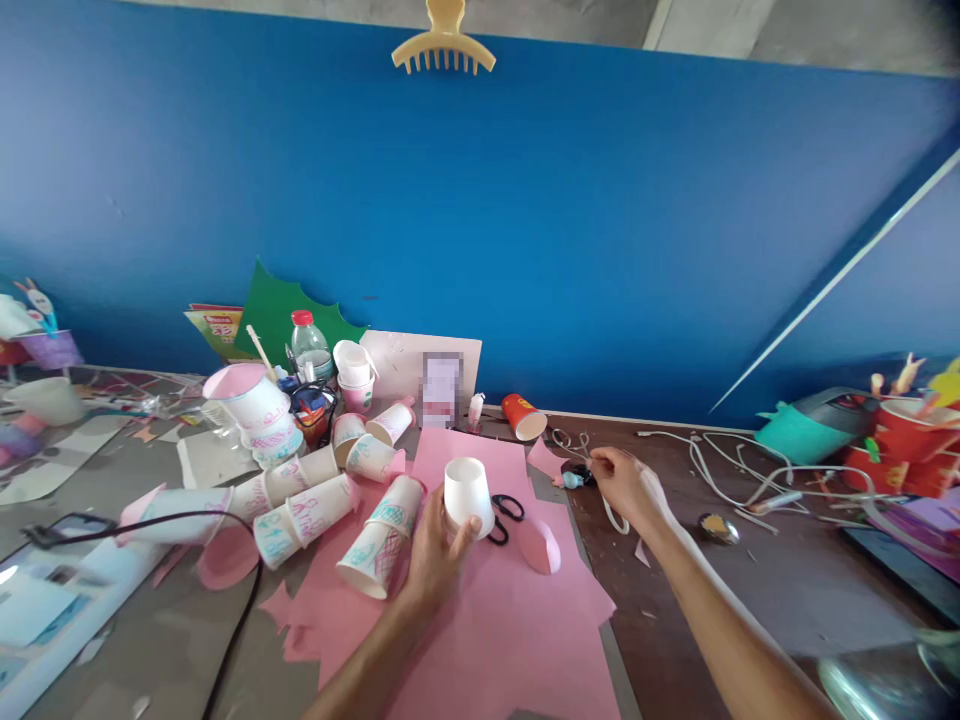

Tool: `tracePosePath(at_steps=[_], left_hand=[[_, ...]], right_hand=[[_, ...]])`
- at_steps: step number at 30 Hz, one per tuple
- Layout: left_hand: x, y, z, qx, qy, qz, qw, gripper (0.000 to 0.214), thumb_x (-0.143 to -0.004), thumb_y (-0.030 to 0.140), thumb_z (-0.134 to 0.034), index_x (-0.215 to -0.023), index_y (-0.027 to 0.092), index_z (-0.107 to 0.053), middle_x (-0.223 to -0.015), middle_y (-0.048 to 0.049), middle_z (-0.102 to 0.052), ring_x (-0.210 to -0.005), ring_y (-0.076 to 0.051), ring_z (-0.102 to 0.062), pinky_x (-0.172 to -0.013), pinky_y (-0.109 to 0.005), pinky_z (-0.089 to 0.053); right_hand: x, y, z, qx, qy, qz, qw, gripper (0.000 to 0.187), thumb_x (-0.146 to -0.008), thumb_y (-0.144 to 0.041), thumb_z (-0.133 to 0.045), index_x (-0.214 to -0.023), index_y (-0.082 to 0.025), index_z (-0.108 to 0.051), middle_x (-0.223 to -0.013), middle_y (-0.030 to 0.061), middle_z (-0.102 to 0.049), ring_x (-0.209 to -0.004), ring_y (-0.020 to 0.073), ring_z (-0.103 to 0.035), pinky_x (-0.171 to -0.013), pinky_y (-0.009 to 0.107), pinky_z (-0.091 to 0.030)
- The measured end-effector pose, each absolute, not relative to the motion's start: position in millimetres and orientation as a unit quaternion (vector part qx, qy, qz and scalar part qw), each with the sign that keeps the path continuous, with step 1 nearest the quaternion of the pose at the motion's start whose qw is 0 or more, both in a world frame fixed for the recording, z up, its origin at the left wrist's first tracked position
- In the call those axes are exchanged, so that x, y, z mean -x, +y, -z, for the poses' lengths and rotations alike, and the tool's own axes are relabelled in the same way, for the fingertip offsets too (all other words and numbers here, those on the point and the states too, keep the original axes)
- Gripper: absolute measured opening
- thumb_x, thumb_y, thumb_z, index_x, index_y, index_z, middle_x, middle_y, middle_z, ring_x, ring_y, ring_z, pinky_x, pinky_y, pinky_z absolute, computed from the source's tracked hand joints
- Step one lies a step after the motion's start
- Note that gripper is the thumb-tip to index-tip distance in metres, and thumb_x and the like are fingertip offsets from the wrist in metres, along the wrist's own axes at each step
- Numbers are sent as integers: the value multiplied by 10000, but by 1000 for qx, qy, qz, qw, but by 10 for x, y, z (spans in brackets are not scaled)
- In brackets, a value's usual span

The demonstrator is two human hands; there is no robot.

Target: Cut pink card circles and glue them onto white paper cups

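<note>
My left hand (439, 560) is closed around a plain white paper cup (466, 490), thumb across its lower side, above pink paper sheets (510, 620). Just right of that cup lie black-handled scissors (507, 510) and a curved pink paper piece (541, 546). My right hand (621, 482) reaches to the back of the desk with its fingers pinched together. Its fingertips are beside a thin loop-handled tool (571, 440) and a small blue figure (573, 479). Whatever those fingers hold is hidden.
Several patterned paper cups (304, 515) lie on the left, with a black cable (247, 590) crossing there. A plastic bottle (310, 345) and a red cup (523, 416) stand or lie near the blue partition (570, 220). White cables (712, 460) run along the right.
</note>
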State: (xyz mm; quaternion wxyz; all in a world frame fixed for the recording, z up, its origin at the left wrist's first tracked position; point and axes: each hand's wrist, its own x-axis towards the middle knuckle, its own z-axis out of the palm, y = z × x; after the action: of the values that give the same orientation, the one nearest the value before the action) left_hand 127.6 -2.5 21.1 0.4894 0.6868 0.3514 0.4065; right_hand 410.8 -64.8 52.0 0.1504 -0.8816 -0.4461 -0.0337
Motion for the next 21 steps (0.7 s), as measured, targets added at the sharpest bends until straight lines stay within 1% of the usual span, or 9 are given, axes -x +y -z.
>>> tracePosePath(at_steps=[3,7,9,12,14,16,18,21], left_hand=[[-1276,-29,-215,-685,352,-400,497,445,-811,459,-537,-1130,150,-505,-1009,-93,-600,-904,-220,-571,-783,-342,-464],[-1278,-31,-213,-691,357,-388,494,466,-799,475,-541,-1135,153,-500,-1014,-96,-604,-903,-227,-578,-776,-347,-474],[-1282,-31,-202,-693,357,-382,497,477,-798,480,-539,-1139,150,-496,-1023,-101,-606,-902,-230,-582,-770,-346,-479],[-1291,-36,-182,-700,357,-372,494,491,-795,483,-535,-1144,139,-492,-1033,-110,-602,-910,-246,-582,-769,-366,-484],[-1297,-43,-173,-704,356,-371,490,496,-794,484,-535,-1148,139,-487,-1028,-111,-601,-909,-254,-584,-770,-386,-488],[-1302,-52,-163,-705,353,-372,490,489,-795,482,-537,-1147,146,-486,-1018,-109,-604,-899,-253,-589,-759,-390,-496],[-1304,-58,-144,-708,352,-372,486,478,-793,478,-545,-1142,155,-490,-1017,-108,-607,-901,-247,-595,-756,-383,-502],[-1308,-57,-91,-718,354,-378,466,471,-788,463,-559,-1142,158,-504,-1050,-118,-609,-937,-254,-595,-789,-394,-500]], right_hand=[[-4187,-702,-450,898,-423,23,119,266,-838,-321,-486,-1014,-207,-649,-1038,94,-695,-976,276,-621,-771,352,-435],[-4173,-741,-331,911,-404,8,78,379,-795,-306,-537,-1141,-162,-595,-1152,178,-640,-1057,359,-582,-820,454,-412],[-4157,-750,-282,913,-402,-5,68,422,-784,-261,-543,-1188,-136,-556,-1090,199,-665,-1035,366,-599,-829,472,-402],[-4135,-758,-239,910,-407,-30,71,451,-791,-212,-512,-1230,-108,-503,-972,199,-705,-937,347,-648,-794,444,-415],[-4102,-762,-224,904,-416,-48,90,456,-799,-226,-491,-1241,-112,-482,-973,183,-707,-906,325,-660,-752,395,-432],[-4030,-766,-214,891,-432,-66,119,445,-803,-245,-475,-1234,-133,-475,-953,137,-714,-889,286,-663,-708,333,-442],[-3908,-768,-210,874,-455,-79,151,414,-799,-237,-458,-1204,-157,-488,-878,82,-717,-845,245,-664,-665,285,-439],[-3660,-759,-222,841,-497,-91,195,368,-777,-206,-439,-1133,-193,-529,-777,26,-690,-722,211,-648,-596,259,-418]])
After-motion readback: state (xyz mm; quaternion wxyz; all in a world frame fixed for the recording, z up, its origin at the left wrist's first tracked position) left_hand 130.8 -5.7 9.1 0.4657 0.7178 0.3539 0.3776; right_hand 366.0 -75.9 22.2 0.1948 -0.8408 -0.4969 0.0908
